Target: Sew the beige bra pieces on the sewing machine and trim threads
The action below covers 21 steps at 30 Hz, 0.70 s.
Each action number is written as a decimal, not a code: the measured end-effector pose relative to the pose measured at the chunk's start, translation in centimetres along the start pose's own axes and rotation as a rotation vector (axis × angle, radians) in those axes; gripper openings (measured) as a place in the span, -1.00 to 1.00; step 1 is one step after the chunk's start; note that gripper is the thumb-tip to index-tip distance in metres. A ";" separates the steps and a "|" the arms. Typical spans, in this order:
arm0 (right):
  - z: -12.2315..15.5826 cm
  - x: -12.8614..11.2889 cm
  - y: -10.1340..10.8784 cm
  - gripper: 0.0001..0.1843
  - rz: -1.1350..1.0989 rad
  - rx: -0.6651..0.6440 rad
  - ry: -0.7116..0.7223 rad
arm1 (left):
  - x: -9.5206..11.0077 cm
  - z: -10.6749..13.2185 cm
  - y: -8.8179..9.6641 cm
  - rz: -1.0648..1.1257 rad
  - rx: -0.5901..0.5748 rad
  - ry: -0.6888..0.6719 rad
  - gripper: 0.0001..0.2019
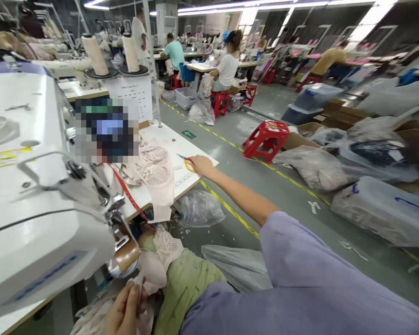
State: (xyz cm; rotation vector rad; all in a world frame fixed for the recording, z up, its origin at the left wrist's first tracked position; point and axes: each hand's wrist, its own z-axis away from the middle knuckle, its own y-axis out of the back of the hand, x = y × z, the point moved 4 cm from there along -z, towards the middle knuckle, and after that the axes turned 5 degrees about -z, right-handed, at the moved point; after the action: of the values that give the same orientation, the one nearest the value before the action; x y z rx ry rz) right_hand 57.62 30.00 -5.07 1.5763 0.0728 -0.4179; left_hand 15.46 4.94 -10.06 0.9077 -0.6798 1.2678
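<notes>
My right hand (201, 165) reaches out over the front edge of the white sewing table (190, 139). Its fingers are closed on the yellow handle of a pair of scissors (188, 164), whose blades point left along the tabletop. Low in the picture, my left hand (124, 309) pinches the edge of a beige bra piece (154, 270), which hangs over my lap beside the sewing machine (52, 186). More beige lace bra pieces (157, 170) lie on the table, partly hanging over its edge.
Two thread cones (96, 55) stand behind the machine. A red strap (127, 190) runs down over the table edge. On the floor are a plastic bag (200, 208), a red stool (266, 141) and a clear storage box (387, 209). Several people work at tables farther back.
</notes>
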 end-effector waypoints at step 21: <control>29.2 -11.7 -4.7 -0.55 -0.408 -0.454 0.805 | 0.7 1.7 -0.5 0.288 -0.081 -0.026 -0.66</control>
State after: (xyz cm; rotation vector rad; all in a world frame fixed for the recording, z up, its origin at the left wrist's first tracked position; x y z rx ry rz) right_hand 38.99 4.24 -5.73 1.1837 1.0474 -0.0415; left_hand 16.18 3.85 -8.70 0.7790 -0.8998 1.4727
